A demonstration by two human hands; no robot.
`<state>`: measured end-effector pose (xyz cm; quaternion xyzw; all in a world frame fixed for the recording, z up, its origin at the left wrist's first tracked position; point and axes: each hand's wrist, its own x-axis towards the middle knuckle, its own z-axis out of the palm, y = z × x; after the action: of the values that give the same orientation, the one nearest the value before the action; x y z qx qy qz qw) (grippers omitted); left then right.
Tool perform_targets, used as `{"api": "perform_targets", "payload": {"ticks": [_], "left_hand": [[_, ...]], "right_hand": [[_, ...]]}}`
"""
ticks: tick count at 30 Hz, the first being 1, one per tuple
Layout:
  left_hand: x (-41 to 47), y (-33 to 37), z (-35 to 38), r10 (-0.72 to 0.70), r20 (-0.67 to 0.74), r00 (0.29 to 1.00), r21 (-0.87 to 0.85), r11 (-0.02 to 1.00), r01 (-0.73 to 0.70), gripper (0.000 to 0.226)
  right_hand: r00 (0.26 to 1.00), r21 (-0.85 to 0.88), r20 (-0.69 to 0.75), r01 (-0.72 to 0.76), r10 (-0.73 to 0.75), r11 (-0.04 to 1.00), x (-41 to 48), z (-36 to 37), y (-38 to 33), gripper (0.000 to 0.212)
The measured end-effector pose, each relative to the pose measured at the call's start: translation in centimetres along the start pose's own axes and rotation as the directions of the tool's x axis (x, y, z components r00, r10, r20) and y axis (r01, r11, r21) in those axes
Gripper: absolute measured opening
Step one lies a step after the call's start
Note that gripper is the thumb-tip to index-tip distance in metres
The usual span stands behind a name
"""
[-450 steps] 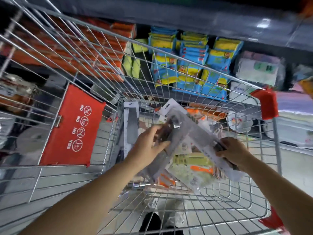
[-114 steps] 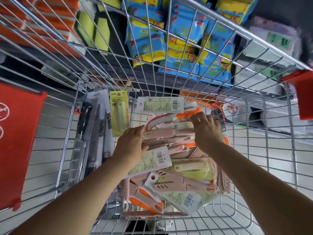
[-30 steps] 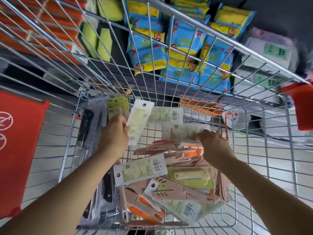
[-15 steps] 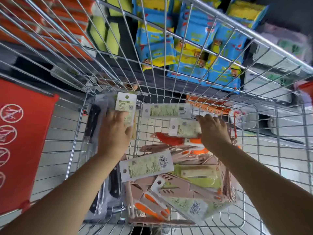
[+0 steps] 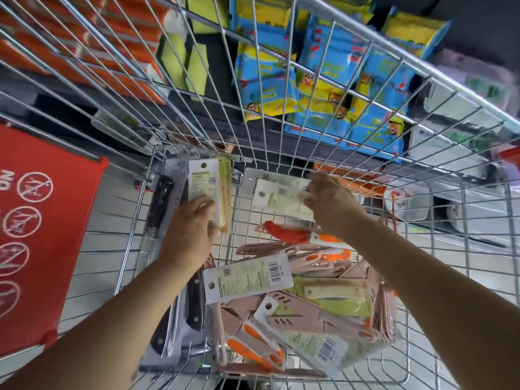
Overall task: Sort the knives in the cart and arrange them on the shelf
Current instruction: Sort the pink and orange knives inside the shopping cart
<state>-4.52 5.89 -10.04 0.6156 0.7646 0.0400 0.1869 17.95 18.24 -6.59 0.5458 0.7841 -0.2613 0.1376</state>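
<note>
L hand (image 5: pixel 188 235) lies on green pack (image 5: pixel 204 181) by cart (image 5: pixel 430 77) left wall, grip unclear; R hand (image 5: pixel 329 204) pinches white pack (image 5: pixel 281 197) at far end — keep like w/ like, edges squared.

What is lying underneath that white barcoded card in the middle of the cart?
The white card tops a heap of pink-sheathed knives, with a yellow-green knife pack beside it. What lies directly under the card is covered, so I cannot tell.
</note>
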Motion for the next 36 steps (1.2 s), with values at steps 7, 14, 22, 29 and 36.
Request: {"api": "perform_targets", "payload": {"ticks": [7, 14, 22, 29, 36], "left_hand": [[-0.2, -1.0, 0.1, 0.019, -0.023, 1.0, -0.126, 0.992, -0.022, 0.051], [-0.1, -1.3, 0.4, 0.012, -0.027, 1.0, -0.158, 0.987, -0.016, 0.049], [-1.7, 0.1, -0.2, 0.185, -0.102, 0.977, -0.069, 0.979, -0.192, 0.029], [-4.9, 1.3, 1.3, 0.17, 0.044, 0.984, -0.04, 0.985, -0.168, 0.028], [-6.2, 4.1, 1.9, 0.243, 0.169, 0.955, -0.056, 0.97, -0.237, 0.035]], "right_hand": [[0.992, -0.048, 0.001, -0.124, 0.124, 0.991, 2.2, 2.5, -2.2, 0.047], [0.972, 0.106, -0.173, -0.139, 0.157, 0.984, -0.3, 2.9, -1.9, 0.025], [0.938, 0.288, -0.304, -0.078, 0.169, 0.954, -2.1, 1.7, -4.5, 0.011], [0.976, 0.643, -0.05, -0.131, 0.212, 0.754, -2.9, 3.3, -6.7, 0.02], [0.967, 0.344, 0.127, -0.251, 0.22, 0.905, -8.7, 4.3, 1.7, 0.015]]}}
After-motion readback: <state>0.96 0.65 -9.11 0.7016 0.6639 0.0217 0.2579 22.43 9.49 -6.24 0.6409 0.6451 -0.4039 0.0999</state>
